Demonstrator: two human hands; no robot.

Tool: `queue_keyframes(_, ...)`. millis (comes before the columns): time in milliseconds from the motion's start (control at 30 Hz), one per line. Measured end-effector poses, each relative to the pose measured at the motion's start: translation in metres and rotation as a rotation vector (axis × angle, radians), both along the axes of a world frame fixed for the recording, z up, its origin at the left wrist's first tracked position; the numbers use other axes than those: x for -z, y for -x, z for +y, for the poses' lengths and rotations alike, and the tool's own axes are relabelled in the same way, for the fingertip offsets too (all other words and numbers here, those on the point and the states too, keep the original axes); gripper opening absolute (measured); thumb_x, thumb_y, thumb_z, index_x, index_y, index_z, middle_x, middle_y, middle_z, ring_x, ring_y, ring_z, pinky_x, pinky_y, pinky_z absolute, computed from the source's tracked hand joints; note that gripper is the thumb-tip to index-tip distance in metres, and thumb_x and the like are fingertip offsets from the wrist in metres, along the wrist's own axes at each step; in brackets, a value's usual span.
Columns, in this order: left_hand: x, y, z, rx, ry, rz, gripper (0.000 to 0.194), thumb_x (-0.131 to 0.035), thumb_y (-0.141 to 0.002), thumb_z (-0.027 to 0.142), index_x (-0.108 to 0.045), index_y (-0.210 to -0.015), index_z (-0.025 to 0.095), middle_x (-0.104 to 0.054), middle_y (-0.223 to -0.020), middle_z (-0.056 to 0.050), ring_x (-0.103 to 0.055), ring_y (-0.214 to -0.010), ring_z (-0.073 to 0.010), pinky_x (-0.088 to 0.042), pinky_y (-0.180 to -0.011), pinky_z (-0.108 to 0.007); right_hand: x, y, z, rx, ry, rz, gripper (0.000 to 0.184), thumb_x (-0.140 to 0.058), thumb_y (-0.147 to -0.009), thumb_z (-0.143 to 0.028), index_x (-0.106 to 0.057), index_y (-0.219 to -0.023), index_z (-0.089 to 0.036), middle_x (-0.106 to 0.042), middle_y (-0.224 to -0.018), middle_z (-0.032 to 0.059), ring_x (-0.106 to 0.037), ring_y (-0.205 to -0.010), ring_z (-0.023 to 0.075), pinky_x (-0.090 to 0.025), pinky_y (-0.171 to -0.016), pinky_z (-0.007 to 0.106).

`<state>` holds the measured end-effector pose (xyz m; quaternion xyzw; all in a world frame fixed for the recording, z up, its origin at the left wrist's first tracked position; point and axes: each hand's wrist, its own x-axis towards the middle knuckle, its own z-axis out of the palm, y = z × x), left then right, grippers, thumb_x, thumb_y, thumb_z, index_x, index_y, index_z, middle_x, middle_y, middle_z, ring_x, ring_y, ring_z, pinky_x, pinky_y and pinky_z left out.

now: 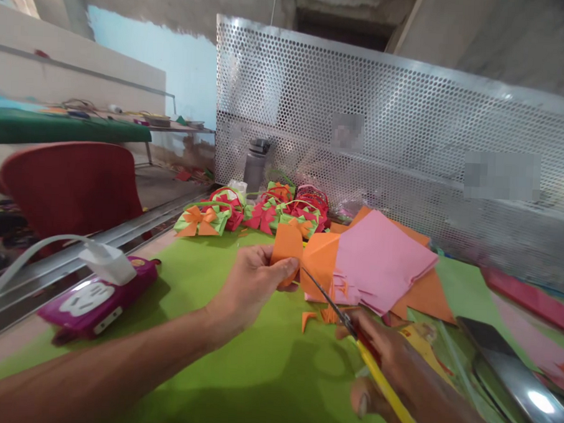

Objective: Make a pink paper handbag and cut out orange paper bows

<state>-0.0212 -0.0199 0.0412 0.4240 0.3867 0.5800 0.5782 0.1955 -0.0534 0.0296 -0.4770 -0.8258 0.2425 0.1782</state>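
item: red chair (pixel 72 183), standing beyond the table edge, at far left.

item: purple power strip (pixel 126 298), on the table's near-left side, white plug (pixel 109 265) seated in it; probably kept there so its cord runs off the edge, away from the hands.

item: small paper baskets (pixel 263 217) with looped handles and bows, grouped at the back of the green surface (pixel 186 276); seemingly set there to leave working room in front.

item: grey bottle (pixel 254 166), upright behind the baskets, near the perforated metal panel (pixel 407 117).

item: left hand (pixel 253 276), gripping an orange paper piece (pixel 287 252), thumb in front; it appears to be held raised so its edge faces the blades. whether it joins the orange paper just to its right cannot be told.

item: orange scraps (pixel 308 320), below the blades.

item: scissors (pixel 331 303), tip near the orange paper. blade spread: cannot tell.

item: right hand (pixel 404 360), fingers curled about the scissors' handles, a yellow rod (pixel 384 383) running along it.

item: pink sheets (pixel 383 259), atop orange sheets (pixel 423 299), likely stacked for easy reach.

item: dark phone (pixel 504 364), lying at far right.
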Motion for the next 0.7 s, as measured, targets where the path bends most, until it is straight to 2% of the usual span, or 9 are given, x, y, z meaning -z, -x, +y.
queue_keyframes(200,0.000,0.000,0.001,-0.024,-0.004,0.025,0.013,-0.069,-0.060,0.024,-0.070,-0.067,0.013,-0.066,-0.062,-0.002,-0.057,-0.055,-0.0116,-0.049,-0.055,-0.024,-0.001,-0.005,0.004,-0.010,0.070,0.025,0.053,-0.071,-0.066,-0.032,-0.047,-0.111,-0.022,-0.065,-0.084,0.0024,-0.060,-0.076,0.0229,-0.044,-0.067,0.027)
queue_keyframes(333,-0.002,0.004,0.003,-0.081,-0.021,-0.005,0.014,-0.070,-0.059,0.024,-0.070,-0.069,0.014,-0.066,-0.065,-0.001,-0.056,-0.056,-0.0107,-0.048,-0.056,-0.024,0.003,-0.010,0.010,-0.051,0.043,0.007,0.044,-0.068,-0.068,-0.035,-0.048,-0.104,-0.021,-0.064,-0.082,0.0032,-0.058,-0.079,0.0237,-0.044,-0.071,0.029)
queue_keyframes(433,-0.005,0.006,0.005,-0.131,-0.058,-0.036,0.013,-0.070,-0.059,0.023,-0.069,-0.068,0.014,-0.066,-0.064,-0.001,-0.056,-0.056,-0.0107,-0.047,-0.057,-0.024,0.006,-0.015,0.016,-0.049,0.011,0.077,0.038,-0.065,-0.068,-0.041,-0.051,-0.097,-0.020,-0.063,-0.084,0.0041,-0.057,-0.073,0.0210,-0.045,-0.064,0.027)
queue_keyframes(533,-0.005,0.007,0.006,-0.125,-0.063,-0.041,0.013,-0.070,-0.059,0.022,-0.069,-0.069,0.014,-0.065,-0.064,0.000,-0.056,-0.056,-0.0107,-0.047,-0.058,-0.025,0.007,-0.016,0.022,0.035,0.056,0.222,0.036,-0.061,-0.070,-0.049,-0.050,-0.087,-0.020,-0.060,-0.074,0.0020,-0.054,-0.061,0.0164,-0.044,-0.052,0.025)
queue_keyframes(633,0.001,0.004,0.004,-0.043,-0.054,-0.004,0.013,-0.070,-0.060,0.022,-0.068,-0.069,0.012,-0.063,-0.063,-0.001,-0.054,-0.055,-0.0106,-0.045,-0.057,-0.024,0.000,-0.010,0.023,0.170,0.083,0.518,0.031,-0.059,-0.075,-0.046,-0.047,-0.089,-0.021,-0.059,-0.080,0.0017,-0.055,-0.060,0.0144,-0.046,-0.053,0.026)
queue_keyframes(700,0.007,0.000,0.001,0.028,-0.058,0.035,0.012,-0.069,-0.062,0.023,-0.067,-0.065,0.011,-0.061,-0.058,0.000,-0.052,-0.053,-0.0102,-0.043,-0.056,-0.024,-0.006,-0.003,0.022,0.188,0.120,0.722,0.032,-0.066,-0.072,-0.039,-0.046,-0.091,-0.023,-0.060,-0.081,0.0001,-0.057,-0.063,0.0146,-0.048,-0.055,0.027)
